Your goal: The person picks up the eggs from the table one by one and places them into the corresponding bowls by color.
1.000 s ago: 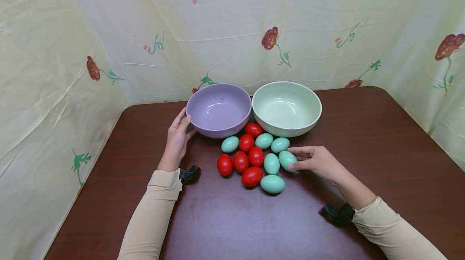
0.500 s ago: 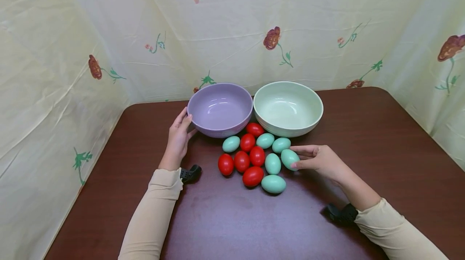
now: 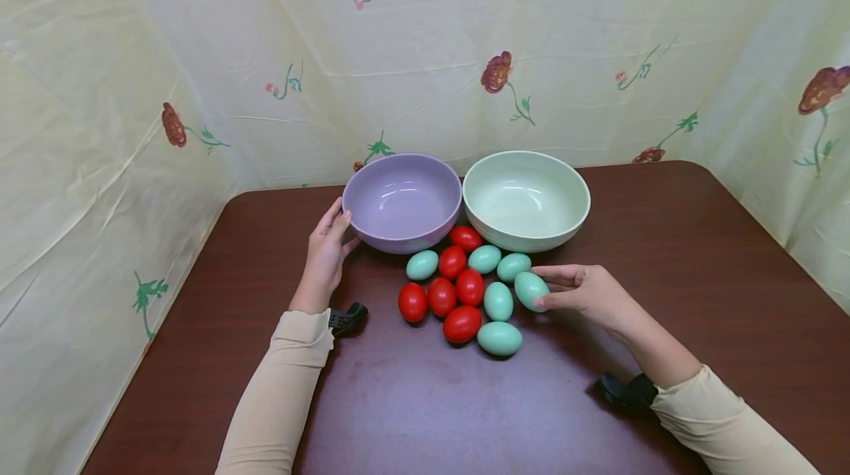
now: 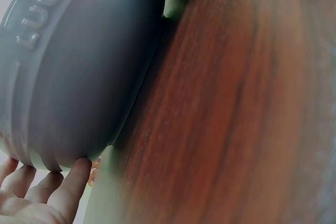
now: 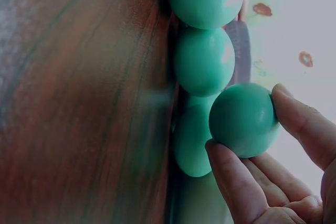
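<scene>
My right hand (image 3: 587,294) pinches a mint green egg (image 3: 530,290) between thumb and fingertips. In the right wrist view this egg (image 5: 242,119) sits farther off the table than its neighbours. To its left lies a loose cluster of red eggs (image 3: 441,296) and more mint green eggs (image 3: 499,338). My left hand (image 3: 324,254) rests its fingertips against the outside of a purple bowl (image 3: 403,202), at the left side. The left wrist view shows those fingertips on the bowl's wall (image 4: 84,77), which has raised letters. A pale green bowl (image 3: 526,198) stands beside the purple one. Both bowls have nothing in them.
The dark brown wooden table (image 3: 664,254) runs back to a cream curtain (image 3: 425,54) printed with flowers. Black straps with small devices (image 3: 627,392) sit at both wrists. One red egg (image 3: 465,238) lies close against the bowls.
The pinched green egg has shifted very slightly right with my right hand, a little away from the nearest eggs. The left hand and both bowls hold their places.
</scene>
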